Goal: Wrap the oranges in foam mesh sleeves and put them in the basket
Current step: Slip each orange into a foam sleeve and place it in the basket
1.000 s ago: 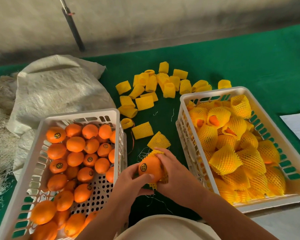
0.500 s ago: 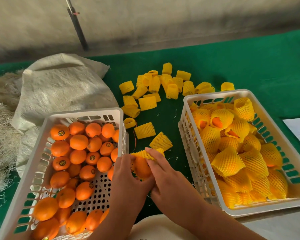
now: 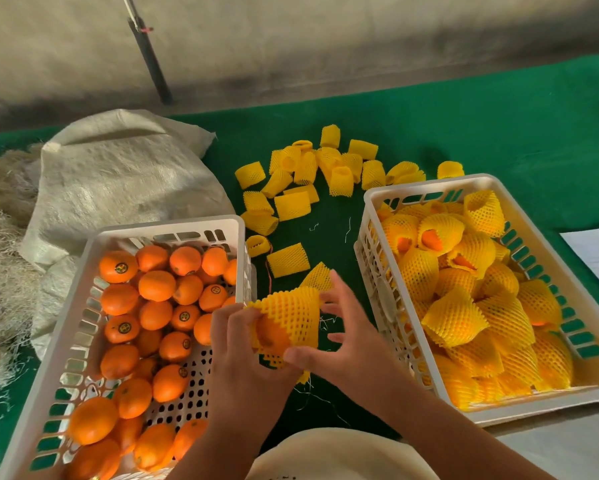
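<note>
On the green counter (image 3: pixel 499 133), take the basket of wrapped oranges (image 3: pixel 370 271) as the landmark: it sits at the near right and is heaped with sleeved fruit almost to its rim. Well to its left stands the second white basket (image 3: pixel 166 227), holding bare oranges (image 3: pixel 156 285), and behind that lies a pale woven sack (image 3: pixel 118 174). Beyond the landmark's far-left corner a scatter of empty foam sleeves (image 3: pixel 291 206) lies loose on the cloth.

Just left of the landmark, between the two baskets, both hands work over one orange (image 3: pixel 268 336) partly covered by a yellow mesh sleeve (image 3: pixel 291 313); orange skin shows at the lower left end. The left hand (image 3: pixel 242 355) grips the fruit and the sleeve's edge with curled fingers. The right hand (image 3: pixel 346 344) is spread, fingers mostly straight, its thumb touching the sleeve's underside.

Risks, as I judge them: the sleeve looks only partly drawn on, so releasing now could let it spring back and leave the fruit exposed. With the right hand loose, a harder tug by the left could roll the orange out onto the counter. The landmark basket is piled high, so a carelessly placed orange might tumble over its rim.
</note>
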The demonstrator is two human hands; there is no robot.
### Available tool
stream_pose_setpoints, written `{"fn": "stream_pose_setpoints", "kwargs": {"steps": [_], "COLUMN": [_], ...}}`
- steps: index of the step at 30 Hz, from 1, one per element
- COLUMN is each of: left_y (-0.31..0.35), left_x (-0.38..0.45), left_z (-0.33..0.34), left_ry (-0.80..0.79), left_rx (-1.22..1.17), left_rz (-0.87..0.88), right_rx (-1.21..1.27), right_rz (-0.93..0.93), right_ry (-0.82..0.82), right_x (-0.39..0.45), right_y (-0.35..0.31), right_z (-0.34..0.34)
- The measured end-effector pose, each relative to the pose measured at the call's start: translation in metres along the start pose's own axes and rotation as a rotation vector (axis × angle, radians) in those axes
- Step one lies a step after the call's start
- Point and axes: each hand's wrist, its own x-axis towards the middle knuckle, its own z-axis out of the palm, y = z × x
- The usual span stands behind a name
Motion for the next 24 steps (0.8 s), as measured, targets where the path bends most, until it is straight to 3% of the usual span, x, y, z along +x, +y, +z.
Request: {"fn": "stream_pose_setpoints", "kwargs": {"steps": [3, 11, 15, 24], "left_y": [0.005, 0.014, 0.010, -0.008], "left_x": [-0.003, -0.003, -0.003, -0.004], "left_z": [0.002, 0.002, 0.004, 0.000], "left_ry": [-0.095, -0.136, -0.160, -0.318], "left_rx": [0.122, 0.183, 0.129, 0.054], "left_rz": [0.067, 0.024, -0.024, 0.135], "right_rx": [0.048, 0.012, -0.009, -0.063], "right_rz": [0.035, 0.071, 0.110, 0.049], "right_ry": [-0.053, 0.160, 0.253, 0.360], "right_x": [0.002, 0.006, 0.013, 0.008], "right_y": [-0.008, -0.004, -0.001, 0.022], "right_z": [0.010, 0.025, 0.023, -0.023]}}
